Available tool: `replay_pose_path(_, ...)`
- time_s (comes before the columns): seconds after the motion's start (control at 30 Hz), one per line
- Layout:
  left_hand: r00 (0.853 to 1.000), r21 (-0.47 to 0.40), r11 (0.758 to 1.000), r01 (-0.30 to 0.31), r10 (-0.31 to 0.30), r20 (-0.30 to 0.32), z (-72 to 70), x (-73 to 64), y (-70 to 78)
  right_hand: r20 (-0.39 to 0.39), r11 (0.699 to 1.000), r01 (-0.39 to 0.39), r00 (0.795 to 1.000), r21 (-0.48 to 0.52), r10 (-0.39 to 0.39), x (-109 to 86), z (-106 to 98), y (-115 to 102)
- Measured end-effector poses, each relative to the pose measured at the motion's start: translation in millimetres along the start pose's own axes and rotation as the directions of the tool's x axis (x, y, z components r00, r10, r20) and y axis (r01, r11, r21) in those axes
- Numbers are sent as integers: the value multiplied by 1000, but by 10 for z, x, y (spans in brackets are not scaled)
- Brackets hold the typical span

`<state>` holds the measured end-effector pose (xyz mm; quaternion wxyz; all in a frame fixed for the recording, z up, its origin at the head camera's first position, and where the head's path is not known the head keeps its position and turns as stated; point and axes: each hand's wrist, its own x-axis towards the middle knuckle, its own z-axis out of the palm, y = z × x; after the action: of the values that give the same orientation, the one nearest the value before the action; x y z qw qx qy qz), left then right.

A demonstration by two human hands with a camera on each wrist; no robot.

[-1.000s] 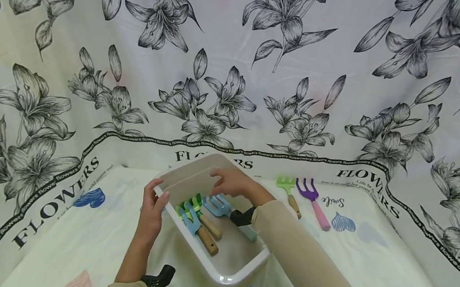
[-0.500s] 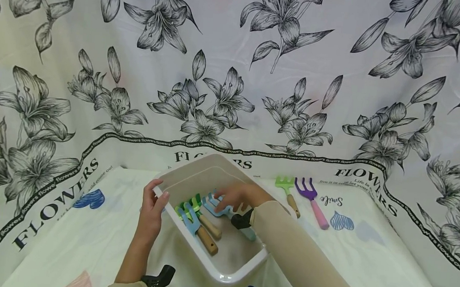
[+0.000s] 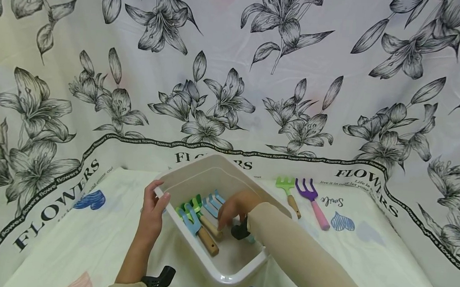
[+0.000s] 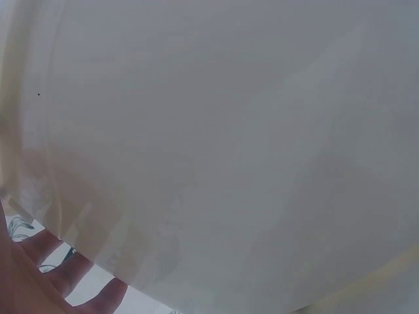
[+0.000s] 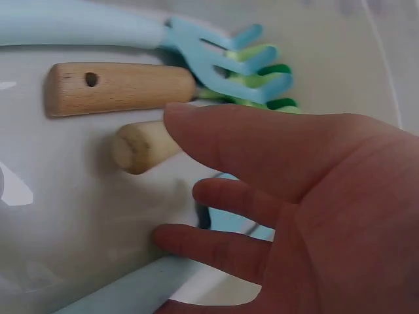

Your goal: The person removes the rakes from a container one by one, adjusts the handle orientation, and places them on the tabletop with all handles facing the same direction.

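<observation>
My left hand [image 3: 153, 207] grips the left rim of a white plastic bin [image 3: 225, 278], thumb over the edge. In the left wrist view its fingers lie along the bin's wall [image 4: 216, 131]. My right hand [image 3: 236, 205] reaches down inside the bin with fingers spread. In the right wrist view the thumb lies over a round-ended wooden handle [image 5: 134, 150]; contact is unclear. Around it lie a blue hand fork [image 3: 191, 220] with a wooden handle, green hand rakes [image 3: 195, 201] and a light-blue hand rake [image 3: 210, 201], partly covered by my right hand.
Outside the bin, to its right, lie a green hand rake [image 3: 285, 184] with a wooden handle and a purple hand fork [image 3: 307, 192] with a pink handle. A flower-printed cloth [image 3: 118, 225] covers the table, and a flowered curtain [image 3: 238, 36] hangs behind.
My right hand has moved down and slightly right within the bin, from near its far wall, across the light-blue rake, to the wooden handles. My left hand stays on the rim.
</observation>
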<state>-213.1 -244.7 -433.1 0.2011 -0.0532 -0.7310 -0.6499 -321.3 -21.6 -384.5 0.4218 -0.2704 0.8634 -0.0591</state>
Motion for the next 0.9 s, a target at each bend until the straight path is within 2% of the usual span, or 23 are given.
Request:
replay_pose_path(0.07, 1000, 2, 1000, -4, 4, 0, 1, 1, 2, -6, 1000, -10, 1000, -23, 9, 15, 15, -8)
replay_pose_path(0.2, 1000, 16, 1000, 3, -3, 0, 9, 1, 11, -44, 999, -7, 999, 53, 9, -2, 45, -34)
replay_pose_path(0.3, 1000, 32, 999, 18, -17, -6, 16, 2, 11, -66, 990, 46, 997, 134, -38, -36, 44, -74)
replay_pose_path(0.47, 999, 45, 998, 36, -36, -19, 18, 9, 4, -108, 981, 158, 983, 110, -146, -59, 4, -151)
replay_pose_path(0.6, 999, 47, 998, 34, -33, -23, 17, 13, -8, -183, 962, 255, 955, 102, -234, -47, -34, -184)
replay_pose_path(0.73, 999, 49, 998, 41, -40, -26, 15, 9, -10, -222, 924, 339, 928, 176, -298, -60, -80, -201)
replay_pose_path(0.83, 999, 47, 998, 47, -45, -24, 11, -1, -7, -281, 892, 403, 897, 206, -340, -90, -118, -199)
replay_pose_path(0.9, 999, 40, 998, 48, -47, -21, 9, -6, -9, -340, 875, 441, 869, 199, -360, -102, -147, -182)
